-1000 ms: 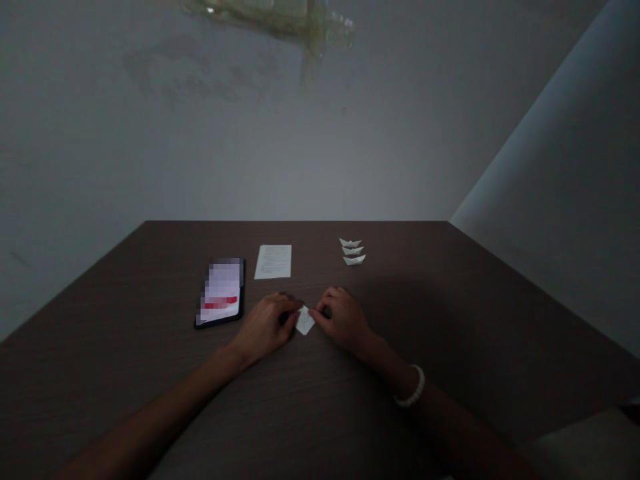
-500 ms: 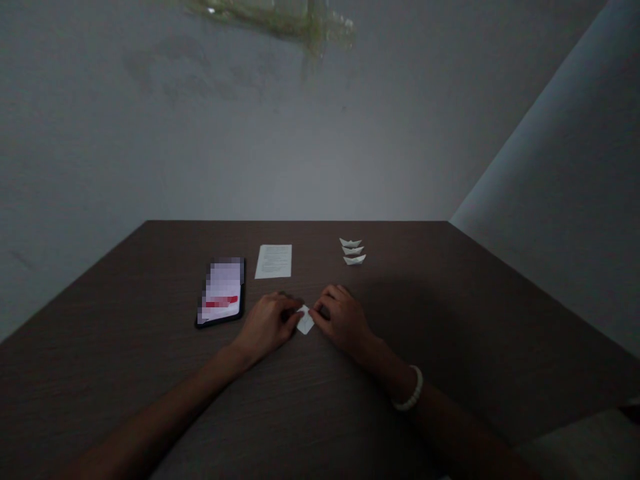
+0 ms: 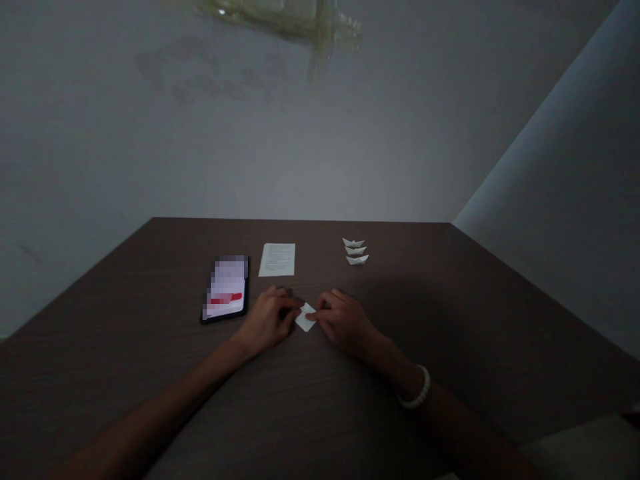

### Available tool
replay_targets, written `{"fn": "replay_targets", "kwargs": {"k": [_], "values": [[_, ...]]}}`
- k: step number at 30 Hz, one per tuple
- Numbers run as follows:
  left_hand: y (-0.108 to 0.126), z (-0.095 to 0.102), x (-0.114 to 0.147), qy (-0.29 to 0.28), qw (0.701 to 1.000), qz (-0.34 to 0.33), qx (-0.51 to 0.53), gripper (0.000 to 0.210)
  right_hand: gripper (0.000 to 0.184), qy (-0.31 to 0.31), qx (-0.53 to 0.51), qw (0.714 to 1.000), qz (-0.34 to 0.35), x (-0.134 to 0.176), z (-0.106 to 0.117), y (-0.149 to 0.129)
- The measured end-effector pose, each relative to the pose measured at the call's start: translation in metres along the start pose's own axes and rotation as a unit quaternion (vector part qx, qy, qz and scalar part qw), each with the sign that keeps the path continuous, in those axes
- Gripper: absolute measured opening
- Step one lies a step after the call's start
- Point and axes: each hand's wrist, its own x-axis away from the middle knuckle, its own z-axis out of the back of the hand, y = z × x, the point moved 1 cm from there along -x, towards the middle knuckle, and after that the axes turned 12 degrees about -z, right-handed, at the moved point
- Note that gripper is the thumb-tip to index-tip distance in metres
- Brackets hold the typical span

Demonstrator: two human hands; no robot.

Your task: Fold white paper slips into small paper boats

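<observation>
A small white folded paper [image 3: 306, 325], diamond-shaped as I see it, lies on the brown table between my hands. My left hand [image 3: 269, 321] is closed in a pinch on its left corner, thumb and forefinger together. From the other side my right hand [image 3: 349, 323], with a beaded bracelet on the wrist, has a fingertip laid on the paper's right part and its other fingers curled. Whether the right thumb is under the paper is hidden. Beyond the right hand stand three little paper boats [image 3: 357, 260] in a row.
A phone [image 3: 226, 287] with a lit, partly blurred screen lies left of my left hand. Printed sheets of paper [image 3: 277, 260] lie behind that hand. The brown table [image 3: 310, 230] reaches back to a grey wall [image 3: 310, 147] with a stain high up.
My right fingertip has shifted slightly inward over the folded paper. The left hand keeps its pinch. The whole view has moved a little, with the table items appearing slightly further right.
</observation>
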Motion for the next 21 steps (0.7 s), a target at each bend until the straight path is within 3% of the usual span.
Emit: {"fn": "replay_targets", "kwargs": {"k": [15,21], "values": [[-0.01,-0.006,0.008,0.013,1.0,0.007,-0.027,0.021,0.017,0.035,-0.008,0.998,-0.051,0.009,-0.005,0.01],[0.002,0.002,0.005,-0.043,0.997,-0.04,-0.049,0.036,0.014,0.048,-0.02,0.998,-0.048,0.007,-0.002,0.006]]}}
